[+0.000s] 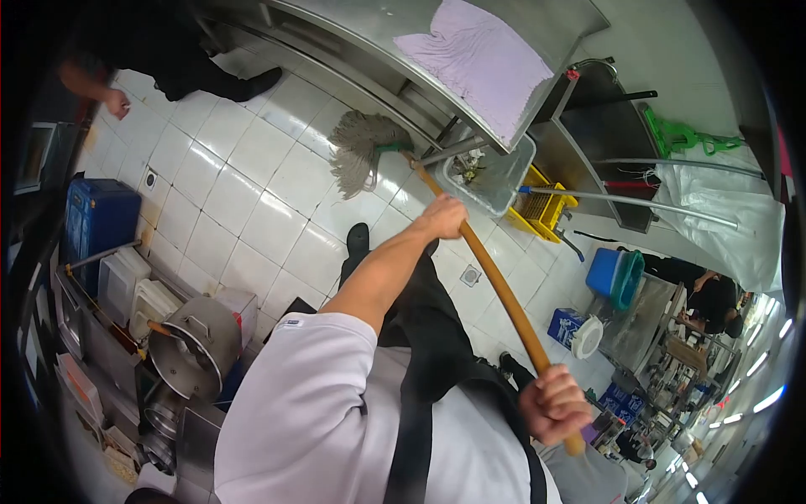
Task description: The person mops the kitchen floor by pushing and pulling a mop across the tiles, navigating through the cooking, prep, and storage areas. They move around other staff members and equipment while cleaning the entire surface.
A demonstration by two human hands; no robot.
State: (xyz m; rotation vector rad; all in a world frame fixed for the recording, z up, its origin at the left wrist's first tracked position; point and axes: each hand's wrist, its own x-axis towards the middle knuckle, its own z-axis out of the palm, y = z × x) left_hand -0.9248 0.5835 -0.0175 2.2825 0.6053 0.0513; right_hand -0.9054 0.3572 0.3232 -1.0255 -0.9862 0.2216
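Note:
My left hand (442, 217), its arm stretched forward from a white short sleeve, is wrapped round the upper-middle part of a wooden mop handle (504, 294). Near the handle's lower right end, my right hand (554, 405) is closed round the same wood, close to my body. The handle slants up and left to a green clamp and a grey string mop head (361, 151), which lies spread on the white tiled floor (243, 202) beside the metal table's legs. My black shoe (358, 238) stands below the mop head.
A person in black (168, 50) stands at the upper left. Along the right are a grey bin (512, 189), a yellow wringer (546, 206) and blue containers (603, 271). A steel table (369, 21) holds a purple cloth (478, 63). A large pot (197, 344) sits at left.

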